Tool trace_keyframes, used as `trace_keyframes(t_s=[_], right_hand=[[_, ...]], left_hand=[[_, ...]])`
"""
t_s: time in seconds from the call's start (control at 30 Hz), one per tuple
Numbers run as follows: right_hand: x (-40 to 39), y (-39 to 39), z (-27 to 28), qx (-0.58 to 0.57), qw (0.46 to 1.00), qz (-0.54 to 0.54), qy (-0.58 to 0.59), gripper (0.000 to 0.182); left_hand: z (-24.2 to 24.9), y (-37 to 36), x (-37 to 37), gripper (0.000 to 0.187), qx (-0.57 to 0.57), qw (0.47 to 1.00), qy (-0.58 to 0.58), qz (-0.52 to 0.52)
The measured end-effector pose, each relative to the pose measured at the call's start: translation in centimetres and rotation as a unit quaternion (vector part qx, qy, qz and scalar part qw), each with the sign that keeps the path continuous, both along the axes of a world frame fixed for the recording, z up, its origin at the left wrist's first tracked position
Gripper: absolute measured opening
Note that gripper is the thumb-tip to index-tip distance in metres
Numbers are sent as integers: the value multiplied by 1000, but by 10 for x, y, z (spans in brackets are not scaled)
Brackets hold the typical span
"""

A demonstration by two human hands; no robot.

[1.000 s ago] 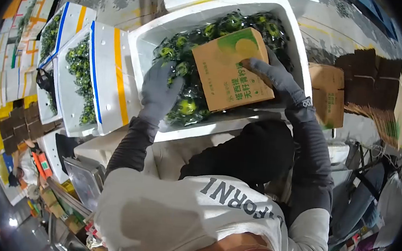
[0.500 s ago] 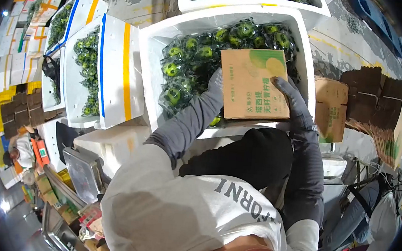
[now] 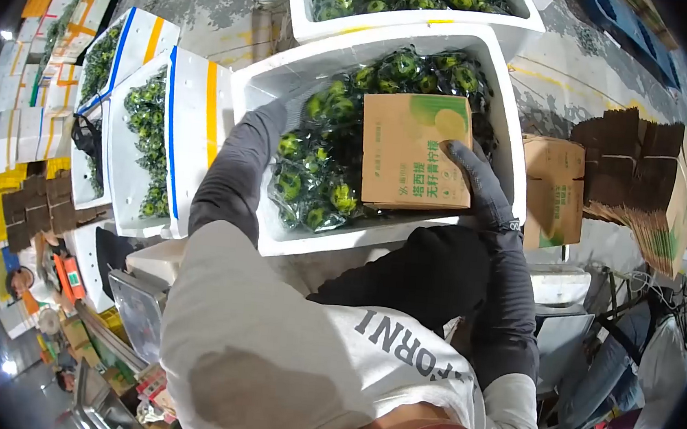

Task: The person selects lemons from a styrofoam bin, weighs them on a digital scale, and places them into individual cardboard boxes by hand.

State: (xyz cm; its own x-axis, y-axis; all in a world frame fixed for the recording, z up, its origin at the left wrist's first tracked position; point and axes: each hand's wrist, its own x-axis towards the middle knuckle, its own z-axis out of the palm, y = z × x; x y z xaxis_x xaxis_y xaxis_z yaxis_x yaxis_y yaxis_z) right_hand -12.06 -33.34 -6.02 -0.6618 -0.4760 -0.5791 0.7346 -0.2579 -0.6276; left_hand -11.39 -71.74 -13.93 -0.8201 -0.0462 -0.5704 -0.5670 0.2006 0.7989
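My right hand, in a grey glove, grips the right edge of a brown cardboard carton with green print and Chinese lettering. The carton overlaps the limes inside a white foam box. Bagged green limes in clear plastic fill much of that box, to the left of the carton and behind it. Over the box's left side reaches my left hand, also gloved, close to the inner wall and apart from the carton. Its fingers are smeared by motion.
Behind stands another foam box of limes. To the left are foam boxes with more bagged limes. A similar carton and a stack of flattened cardboard are on the right. A metal scale-like pan lies lower left.
My left hand has left the carton's left side and moved left toward the foam box's wall. The right hand still holds the carton. The whole view has shifted slightly.
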Motion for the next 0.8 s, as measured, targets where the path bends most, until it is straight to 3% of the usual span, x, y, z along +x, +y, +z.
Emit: trace_keyframes(t_s=[0.03, 0.1, 0.13, 0.17, 0.23, 0.37, 0.47, 0.57, 0.63, 0.7, 0.73, 0.77, 0.8], right_hand=[[-1, 1, -4, -1, 1000, 7, -8, 52], [-1, -1, -13, 12, 1000, -8, 16, 52], [-2, -1, -16, 22, 999, -6, 24, 53], [-2, -3, -11, 33, 999, -2, 31, 54], [3, -2, -5, 6, 1000, -17, 14, 56], [0, -2, -6, 5, 1000, -6, 23, 56], [2, -3, 2, -20, 1000, 3, 23, 55], [-2, 6, -1, -39, 997, 40, -49, 50], [-4, 10, 4, -39, 999, 0, 0, 46], [-4, 14, 4, -59, 996, -59, 34, 46], [-1, 14, 5, -95, 988, -95, 74, 51], [-9, 21, -23, -125, 985, -117, 25, 47], [-7, 22, -23, -152, 978, -142, 27, 46]], left_hand=[[-12, 5, 2, 68, -15, 994, 83, -68], [5, 44, -7, 61, -215, 958, 132, -136], [6, 70, -16, 56, -348, 928, -30, -133], [-3, 86, -18, 53, -406, 901, -87, -128], [-2, 89, -23, 59, -375, 920, -90, -74], [-50, 73, 6, 51, -183, 980, 61, 36], [-42, 125, 30, 45, -4, 982, 142, 126], [-33, 182, 36, 40, 50, 974, 180, 130], [-17, 196, 32, 37, -41, 974, 208, 74], [33, 190, 20, 33, -213, 947, 237, -32], [70, 187, 16, 32, -299, 911, 261, -110], [110, 183, 14, 30, -377, 856, 299, -187], [153, 178, 16, 28, -441, 778, 375, -246]])
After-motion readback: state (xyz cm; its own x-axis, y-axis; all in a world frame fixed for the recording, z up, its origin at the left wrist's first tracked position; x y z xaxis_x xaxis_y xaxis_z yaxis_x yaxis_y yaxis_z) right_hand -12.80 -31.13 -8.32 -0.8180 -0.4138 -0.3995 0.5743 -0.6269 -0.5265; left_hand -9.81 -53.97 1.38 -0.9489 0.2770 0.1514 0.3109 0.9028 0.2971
